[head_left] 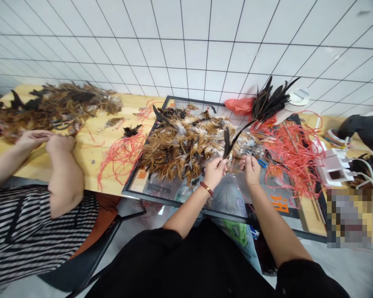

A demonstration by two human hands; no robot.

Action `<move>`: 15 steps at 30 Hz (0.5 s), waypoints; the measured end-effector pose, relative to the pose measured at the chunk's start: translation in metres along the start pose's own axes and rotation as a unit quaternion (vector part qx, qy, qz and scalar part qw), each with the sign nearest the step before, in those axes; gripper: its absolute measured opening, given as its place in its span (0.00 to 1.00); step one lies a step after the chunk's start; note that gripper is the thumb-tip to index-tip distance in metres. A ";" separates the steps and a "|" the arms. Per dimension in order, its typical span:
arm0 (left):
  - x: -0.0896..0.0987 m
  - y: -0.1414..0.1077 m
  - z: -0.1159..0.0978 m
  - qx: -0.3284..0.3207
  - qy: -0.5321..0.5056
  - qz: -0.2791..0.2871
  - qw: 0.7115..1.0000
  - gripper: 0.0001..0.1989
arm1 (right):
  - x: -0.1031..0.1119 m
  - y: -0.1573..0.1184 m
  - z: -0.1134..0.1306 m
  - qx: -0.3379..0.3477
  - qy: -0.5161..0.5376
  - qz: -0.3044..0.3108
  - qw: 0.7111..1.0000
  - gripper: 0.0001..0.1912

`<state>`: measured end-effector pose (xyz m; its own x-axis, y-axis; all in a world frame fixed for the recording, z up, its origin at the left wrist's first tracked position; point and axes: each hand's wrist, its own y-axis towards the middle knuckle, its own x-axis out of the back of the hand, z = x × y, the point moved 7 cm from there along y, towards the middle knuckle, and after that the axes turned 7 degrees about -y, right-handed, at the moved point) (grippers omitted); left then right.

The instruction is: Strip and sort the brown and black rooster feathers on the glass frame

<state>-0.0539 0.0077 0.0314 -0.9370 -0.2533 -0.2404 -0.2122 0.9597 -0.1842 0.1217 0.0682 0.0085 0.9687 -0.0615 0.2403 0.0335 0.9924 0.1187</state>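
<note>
Black feathers [227, 142] stand up from the closed fingers of my left hand [215, 171], which has a red bead bracelet at the wrist. One long feather curves up to the right. My right hand [250, 169] is just to the right, its fingers pinched together; what they hold, if anything, is too small to make out. Both hands are over the front part of a black-framed glass panel [161, 191]. Behind and left of them lies a large pile of brown feathers [180, 145]. Blue-handled scissors [262, 164] lie beside my right hand.
Red string [294, 159] is heaped at the right, with more string [121, 159] at the left. Black feathers [269, 101] stick out of a red bag [239, 106] near the tiled wall. White chargers [334, 165] sit far right. A co-worker's hands [46, 140] are at left beside another feather pile [65, 101].
</note>
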 end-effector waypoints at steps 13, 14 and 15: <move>0.026 0.038 -0.051 0.098 -0.180 -0.095 0.974 0.06 | -0.004 0.001 -0.007 0.012 -0.060 0.002 0.998 0.25; 0.024 0.046 -0.056 0.110 -0.198 -0.093 0.970 0.07 | -0.004 0.002 -0.008 0.015 -0.067 0.002 0.998 0.25; 0.021 0.055 -0.062 0.117 -0.211 -0.087 0.966 0.08 | -0.004 0.002 -0.008 0.017 -0.075 0.003 0.997 0.24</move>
<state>-0.1025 0.0627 0.0751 -0.6852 -0.4839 -0.5443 -0.2418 0.8561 -0.4567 0.1197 0.0717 -0.0003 0.9215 -0.0741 0.3813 0.0180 0.9887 0.1486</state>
